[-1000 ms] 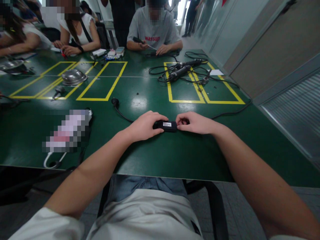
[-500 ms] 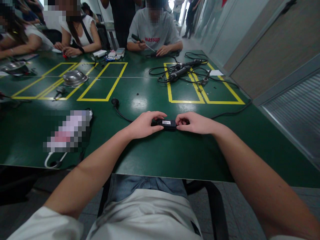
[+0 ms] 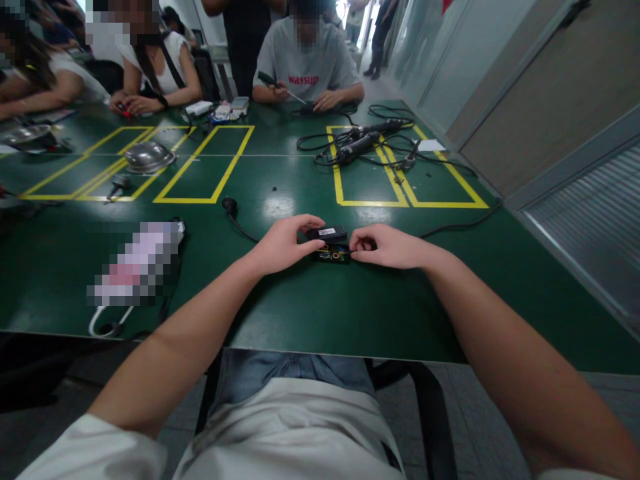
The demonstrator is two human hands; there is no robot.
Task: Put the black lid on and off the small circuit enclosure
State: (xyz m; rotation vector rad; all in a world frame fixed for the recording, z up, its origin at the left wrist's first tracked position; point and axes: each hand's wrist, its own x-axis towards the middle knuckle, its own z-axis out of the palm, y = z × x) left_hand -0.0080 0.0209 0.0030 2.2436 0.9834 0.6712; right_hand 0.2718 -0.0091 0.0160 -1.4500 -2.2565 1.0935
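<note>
Pinching the small black plastic cover [image 3: 327, 233] by its edge, the left hand [image 3: 283, 243] holds it just above the open black base [image 3: 331, 254], circuit board showing, which the right hand [image 3: 385, 245] clamps against the green table [image 3: 310, 313]. Light, stiff, likely fragile inside: grip the edges.

Near the front edge of the table [image 3: 300, 320] a base [image 3: 333, 255] is set between the left hand [image 3: 283, 245] and the right hand [image 3: 390, 247] — its right end is pinched by the right hand's fingers [image 3: 356, 248]. A cover [image 3: 327, 233] is held just behind and above the base in the left hand's fingers. A plug [image 3: 229, 203] is placed behind and to the left, and a bowl [image 3: 147, 157] farther left and back. Cables [image 3: 360, 143] are heaped at the back right — a paper [image 3: 433, 145] is laid to their right.
</note>
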